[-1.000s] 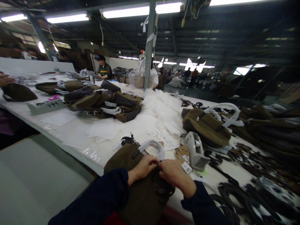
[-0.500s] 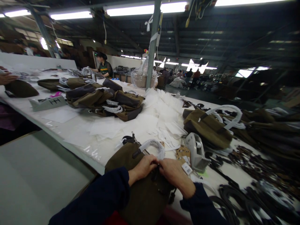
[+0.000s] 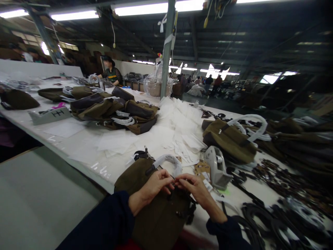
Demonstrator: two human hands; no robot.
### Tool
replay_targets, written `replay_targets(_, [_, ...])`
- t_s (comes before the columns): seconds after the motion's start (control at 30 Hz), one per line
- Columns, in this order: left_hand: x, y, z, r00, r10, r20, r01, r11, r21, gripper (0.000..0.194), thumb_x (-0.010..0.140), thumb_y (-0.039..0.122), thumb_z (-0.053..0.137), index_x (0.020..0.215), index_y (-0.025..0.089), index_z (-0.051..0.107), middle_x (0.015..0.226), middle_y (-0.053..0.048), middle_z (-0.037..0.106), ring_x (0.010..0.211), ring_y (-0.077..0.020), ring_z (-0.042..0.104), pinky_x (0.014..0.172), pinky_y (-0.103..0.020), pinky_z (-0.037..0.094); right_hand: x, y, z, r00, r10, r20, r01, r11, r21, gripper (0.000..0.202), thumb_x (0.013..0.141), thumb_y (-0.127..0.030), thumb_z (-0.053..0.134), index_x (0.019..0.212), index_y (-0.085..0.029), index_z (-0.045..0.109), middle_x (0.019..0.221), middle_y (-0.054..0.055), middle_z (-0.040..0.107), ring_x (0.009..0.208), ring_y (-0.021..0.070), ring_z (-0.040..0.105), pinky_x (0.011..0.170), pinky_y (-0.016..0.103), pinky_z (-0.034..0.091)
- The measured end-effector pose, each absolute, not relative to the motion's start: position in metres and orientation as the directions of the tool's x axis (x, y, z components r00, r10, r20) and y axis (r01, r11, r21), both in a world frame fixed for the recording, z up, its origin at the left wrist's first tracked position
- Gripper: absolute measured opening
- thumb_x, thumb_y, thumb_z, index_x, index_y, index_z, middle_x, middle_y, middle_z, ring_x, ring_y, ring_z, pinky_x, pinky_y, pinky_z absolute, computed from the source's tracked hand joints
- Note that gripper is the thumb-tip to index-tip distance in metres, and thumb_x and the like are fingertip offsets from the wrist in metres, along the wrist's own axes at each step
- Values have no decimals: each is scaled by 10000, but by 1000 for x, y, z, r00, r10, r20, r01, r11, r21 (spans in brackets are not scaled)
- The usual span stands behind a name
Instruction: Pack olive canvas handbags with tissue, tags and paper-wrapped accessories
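An olive-green handbag lies at the near table edge, tilted toward me. Its handle is wrapped in white and arches up behind my hands. Over the top of the bag, my left hand is closed in a pinch, its fingertips close to those of my right hand, which pinches too. Between them there seems to be a small dark piece, too small to make out. Beside my right hand lie brown card tags and a white label. A grey tape dispenser stands just beyond them.
Several olive bags are heaped at the back left, and another handbag stands at the right. Thin white sheets cover the table's middle. Coiled black straps lie at the near right. A co-worker is at the far side.
My hands have lifted slightly off the bag's top and their fingers have loosened into fingertip pinches. My wrists have spread a little apart. The view has shifted slightly.
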State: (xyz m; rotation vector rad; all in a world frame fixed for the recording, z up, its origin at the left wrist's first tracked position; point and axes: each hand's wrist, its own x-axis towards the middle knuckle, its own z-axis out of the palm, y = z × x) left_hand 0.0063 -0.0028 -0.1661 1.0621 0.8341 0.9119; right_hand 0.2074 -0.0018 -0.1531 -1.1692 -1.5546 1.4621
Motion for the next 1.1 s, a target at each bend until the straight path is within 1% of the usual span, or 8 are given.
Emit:
replay_targets(0.23, [7,-8,-176,332,937,-111,-469,265,842,289,857,400,678,877,141,551,1035,-143,713,945,-211,695,756,-263,535,203,-5,-168,-225,972,-66,-9,-70,-998,483,816,-521,665,1149,-173,695,1101,114,726,990,266,696,863,414,568])
replay_targets(0.4, [8,-6,-173,314,946,-82,-487,235,841,300,841,396,704,856,127,573,893,-96,714,737,-129,670,696,-232,530,196,0,-174,-114,993,-13,5,-13,-1000,526,820,-546,647,1195,-178,614,939,84,748,775,211,719,688,352,596])
replay_targets(0.6, [11,-7,-178,322,940,-111,-437,251,864,301,817,382,728,821,116,589,752,-58,694,610,-98,621,592,-195,496,184,0,-176,-129,991,-46,-28,-50,-998,387,785,-533,698,821,-203,499,742,39,737,597,179,693,539,275,555])
replay_targets(0.7, [10,-6,-182,307,942,-133,-436,264,861,287,796,358,750,814,114,600,742,-50,687,596,-93,607,578,-190,485,185,-2,-177,-129,990,-58,9,-58,-998,370,770,-528,714,800,-177,600,719,50,728,616,187,692,559,276,554])
replay_targets(0.8, [9,-7,-183,306,942,-138,-435,268,860,281,774,344,771,825,107,630,764,-51,682,647,-104,620,616,-199,496,186,-3,-177,-130,991,29,125,46,-991,373,827,-527,650,919,-172,722,808,60,728,613,165,655,564,279,542])
replay_targets(0.87, [10,-8,-181,310,939,-146,-446,279,850,273,749,327,793,814,108,642,767,-41,669,690,-116,630,662,-215,509,186,-3,-175,-148,982,119,218,150,-964,366,875,-509,594,1015,-206,744,989,73,719,692,166,655,634,298,552])
replay_targets(1.0, [17,-11,-179,383,916,-118,-476,305,825,254,728,297,812,811,120,650,796,-32,653,738,-131,638,714,-243,514,183,-2,-168,-213,953,217,311,277,-909,301,910,-444,564,1066,-266,750,1240,71,627,1153,225,575,1029,366,439])
replay_targets(1.1, [21,-11,-180,399,911,-103,-494,308,813,277,718,315,819,832,119,660,786,-35,651,718,-128,631,696,-240,512,183,-1,-164,-213,960,182,281,239,-930,309,891,-448,585,1068,-256,748,1226,75,631,1153,233,566,1002,363,450])
